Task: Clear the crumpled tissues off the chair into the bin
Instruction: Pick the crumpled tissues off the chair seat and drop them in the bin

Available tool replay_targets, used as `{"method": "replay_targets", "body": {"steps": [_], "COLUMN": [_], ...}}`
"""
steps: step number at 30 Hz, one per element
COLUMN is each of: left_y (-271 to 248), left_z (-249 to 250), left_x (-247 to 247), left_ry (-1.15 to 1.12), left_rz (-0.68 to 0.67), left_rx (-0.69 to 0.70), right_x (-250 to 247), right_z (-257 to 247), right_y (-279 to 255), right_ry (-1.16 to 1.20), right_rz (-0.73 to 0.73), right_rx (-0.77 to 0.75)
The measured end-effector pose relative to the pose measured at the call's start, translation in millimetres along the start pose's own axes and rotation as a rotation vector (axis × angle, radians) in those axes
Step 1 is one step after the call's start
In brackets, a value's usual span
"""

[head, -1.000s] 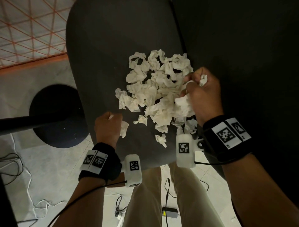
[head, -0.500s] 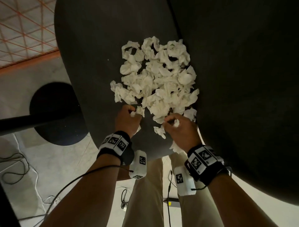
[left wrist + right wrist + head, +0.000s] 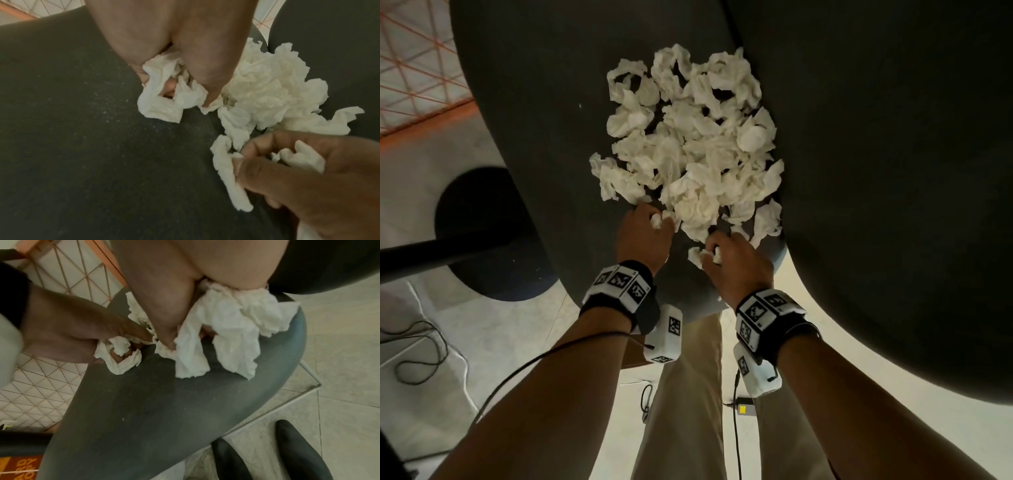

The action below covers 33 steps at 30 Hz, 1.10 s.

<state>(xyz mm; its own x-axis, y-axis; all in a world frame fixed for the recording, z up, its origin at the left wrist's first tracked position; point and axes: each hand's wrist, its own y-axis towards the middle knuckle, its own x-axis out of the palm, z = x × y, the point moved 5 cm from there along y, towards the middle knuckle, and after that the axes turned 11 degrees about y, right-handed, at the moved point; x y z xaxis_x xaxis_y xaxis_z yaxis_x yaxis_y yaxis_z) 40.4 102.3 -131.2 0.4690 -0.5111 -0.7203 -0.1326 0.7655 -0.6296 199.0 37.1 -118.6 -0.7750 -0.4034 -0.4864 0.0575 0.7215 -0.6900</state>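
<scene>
Several crumpled white tissues [image 3: 688,147] lie heaped on the dark grey chair seat [image 3: 534,102]. My left hand [image 3: 650,222] is at the heap's near-left edge, fingers curled round a tissue wad [image 3: 164,97]. Close to its right, my right hand [image 3: 710,251] grips more tissue [image 3: 226,331] at the near edge, with a strip [image 3: 226,170] hanging from its fingers. The left wrist view shows the heap [image 3: 267,89] just behind both hands. In the right wrist view the left hand [image 3: 115,344] holds its wad [image 3: 119,356] on the seat.
A black round shape [image 3: 482,233] with a dark pole [image 3: 431,253] stands on the floor left of the chair; whether it is the bin I cannot tell. Cables [image 3: 421,353] lie on the floor. An orange wire grid [image 3: 410,61] is at far left. My legs [image 3: 688,394] stand before the seat.
My right hand came back from the heap's right side to its near edge. My left hand moved right, up to the heap. The loose pieces near the front edge are gathered.
</scene>
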Motion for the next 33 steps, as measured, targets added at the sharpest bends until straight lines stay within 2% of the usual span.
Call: {"method": "replay_targets", "body": {"steps": [4,8,12,16,19,22,25,28,33], "left_y": [-2,-4,-11,-18,-25,-32,-35,-35,-35], "left_z": [1,-2,-10,-24,-25,-22,-9,9,35], "left_x": [-7,-18,-22,-18,-15,-15,-19,-19,-28], "left_ry": [-0.177,-0.434,-0.592,-0.598,-0.573,-0.566,-0.531,-0.524,-0.338], "left_rz": [-0.062,0.013,0.040,0.050,0.077,0.112,0.112,0.076,0.160], "left_rx": [-0.165,-0.284,-0.391,-0.460,-0.457,-0.453,-0.363,-0.270,-0.130], "right_x": [-9,-27,-46,-45,-36,-31,-30,-33,-42], "right_z": [-1,11,16,17,24,30,27,23,21], "right_y": [-1,-7,-10,-11,-11,-9,-6,-6,-10], "right_ry": [0.135,0.434,0.429,0.442,0.399,0.235,0.143,0.223,0.412], "right_rz": [-0.026,0.061,0.236,0.304,0.280,0.234,0.251,0.247,0.237], "right_rx": [0.049,0.095,0.051,0.073,0.120,0.191,0.175,0.183,0.255]}}
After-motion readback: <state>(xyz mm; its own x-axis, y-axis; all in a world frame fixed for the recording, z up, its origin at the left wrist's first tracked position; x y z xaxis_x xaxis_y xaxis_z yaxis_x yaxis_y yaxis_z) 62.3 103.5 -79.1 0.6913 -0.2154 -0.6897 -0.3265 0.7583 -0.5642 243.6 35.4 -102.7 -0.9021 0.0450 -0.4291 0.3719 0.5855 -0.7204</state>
